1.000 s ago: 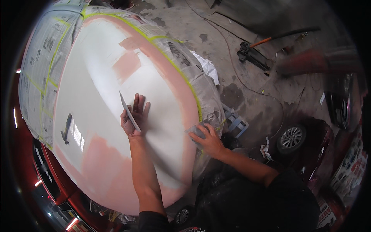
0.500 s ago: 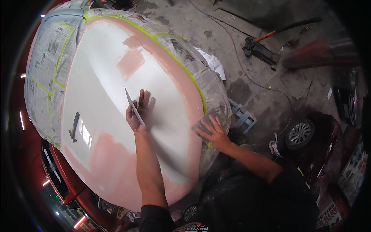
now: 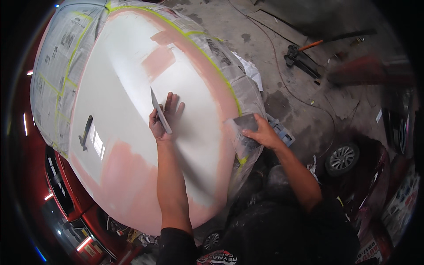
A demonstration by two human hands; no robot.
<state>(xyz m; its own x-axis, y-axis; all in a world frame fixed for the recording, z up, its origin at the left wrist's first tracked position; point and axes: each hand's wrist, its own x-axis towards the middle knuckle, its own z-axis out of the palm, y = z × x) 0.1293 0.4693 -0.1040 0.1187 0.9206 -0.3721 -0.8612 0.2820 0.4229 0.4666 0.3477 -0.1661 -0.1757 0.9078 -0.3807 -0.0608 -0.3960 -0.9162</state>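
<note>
At the hood [image 3: 115, 101]'s right edge, the right hand [image 3: 266, 132] has just gone from fingers spread flat to gripping the grey spreader [image 3: 244, 123], thumb on its face, so the stroke seems paused, while mid-hood the left hand [image 3: 159, 129] clasps a thin plate [image 3: 160, 111].

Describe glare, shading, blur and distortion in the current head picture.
Head view: window-shaped glare on the white-and-pink panel; soft dark shading right of the left forearm; blurred red shape at upper right; black, rounded fisheye corners.

Hood [image 3: 134, 126] left of floor jack [image 3: 304, 64]
</note>
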